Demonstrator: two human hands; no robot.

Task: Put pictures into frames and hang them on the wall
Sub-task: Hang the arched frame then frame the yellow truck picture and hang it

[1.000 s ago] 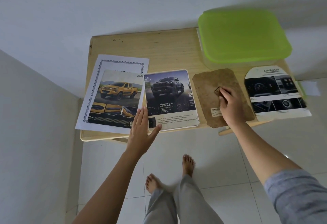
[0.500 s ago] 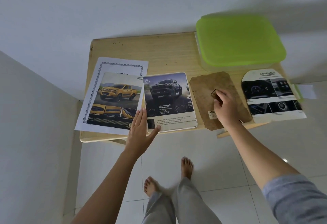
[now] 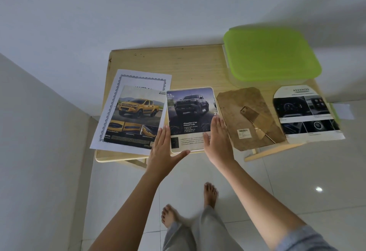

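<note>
Pictures lie spread across the worktop (image 3: 194, 66), and the one of a dark truck (image 3: 190, 110), set in a pale frame with rounded corners, sits flat between our hands. Our left hand (image 3: 164, 149) is open, fingers straight along the frame's left edge and thumb spread out under its near edge. Our right hand (image 3: 217, 141) is open too, fingers straight along the frame's right edge and thumb lying on the picture's lower corner. Just to the right of our right hand lies the brown backing board (image 3: 231, 116), its stand flap facing up. To the left of our left hand the yellow-truck picture (image 3: 136, 112) rests on a bordered sheet (image 3: 142, 78). Further right of the board lies a dashboard picture (image 3: 303, 116) with a rounded top. Beyond our right hand stands a box with a green lid (image 3: 271, 54).
</note>
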